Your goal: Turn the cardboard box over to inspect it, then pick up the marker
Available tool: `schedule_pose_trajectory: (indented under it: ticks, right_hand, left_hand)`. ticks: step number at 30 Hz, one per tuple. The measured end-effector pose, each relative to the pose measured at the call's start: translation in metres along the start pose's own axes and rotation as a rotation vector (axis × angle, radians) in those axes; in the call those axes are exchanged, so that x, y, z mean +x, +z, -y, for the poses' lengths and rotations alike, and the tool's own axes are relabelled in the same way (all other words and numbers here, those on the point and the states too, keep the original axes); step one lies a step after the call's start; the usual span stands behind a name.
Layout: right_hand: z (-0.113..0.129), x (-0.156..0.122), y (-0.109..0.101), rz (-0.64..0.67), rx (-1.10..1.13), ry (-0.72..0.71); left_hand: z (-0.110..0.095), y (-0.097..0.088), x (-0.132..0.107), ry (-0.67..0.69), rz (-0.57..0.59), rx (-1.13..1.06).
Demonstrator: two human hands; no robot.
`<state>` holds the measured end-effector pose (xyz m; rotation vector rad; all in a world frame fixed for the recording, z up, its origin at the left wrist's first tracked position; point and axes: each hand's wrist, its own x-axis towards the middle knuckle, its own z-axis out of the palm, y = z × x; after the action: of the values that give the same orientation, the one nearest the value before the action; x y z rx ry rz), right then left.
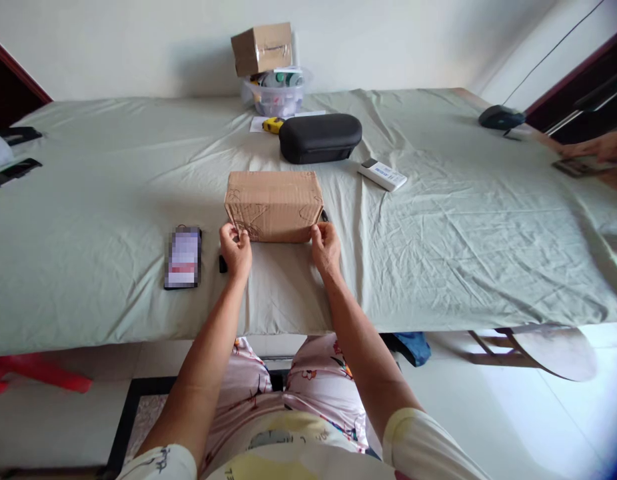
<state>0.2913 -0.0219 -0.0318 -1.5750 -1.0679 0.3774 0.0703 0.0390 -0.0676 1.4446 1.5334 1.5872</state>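
Shirt point(288, 460) nearest, before the front edge of the table point(453, 260). Left hand point(236, 252) and right hand point(327, 248) grip the box point(274, 210) by its near lower corners (grip partly hidden), inward of that edge's middle. Judged risk: unequal hold could let it slip; a leftward swing could knock the phone point(183, 257).

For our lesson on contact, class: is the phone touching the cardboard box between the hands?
Apart: the head view shows bare green cloth lying between the phone and the cardboard box.
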Motion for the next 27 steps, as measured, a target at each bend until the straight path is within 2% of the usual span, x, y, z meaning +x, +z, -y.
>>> schedule_pose_trajectory:
  ticks: [4, 9, 12, 18, 20, 22, 26, 27]
  right_hand:
    - [0.010, -0.006, -0.003, 0.056, 0.014, -0.148]
    - [0.018, -0.015, -0.004, 0.160, -0.025, -0.319]
    - [0.020, -0.020, -0.002, 0.194, -0.042, -0.397]
    - [0.029, -0.040, 0.011, 0.309, -0.158, -0.455]
    - [0.032, -0.044, 0.013, 0.332, -0.158, -0.463]
    - [0.032, -0.042, 0.011, 0.256, -0.120, -0.474]
    - [0.027, -0.025, -0.003, -0.194, -0.043, -0.423]
    - [0.025, -0.020, -0.006, -0.265, -0.035, -0.403]
  left_hand:
    - [-0.009, 0.003, -0.001, -0.066, -0.020, -0.084]
    - [-0.016, 0.005, -0.004, -0.032, 0.128, -0.130]
    - [-0.017, 0.002, -0.003, 0.019, 0.170, -0.126]
    - [-0.020, 0.006, -0.011, 0.099, 0.296, -0.140]
    - [-0.023, 0.008, -0.015, 0.121, 0.281, -0.155]
    - [-0.028, 0.007, -0.019, 0.141, 0.232, -0.167]
    - [-0.037, 0.003, -0.021, 0.246, 0.150, -0.189]
    - [-0.038, 0.002, -0.022, 0.300, 0.147, -0.171]
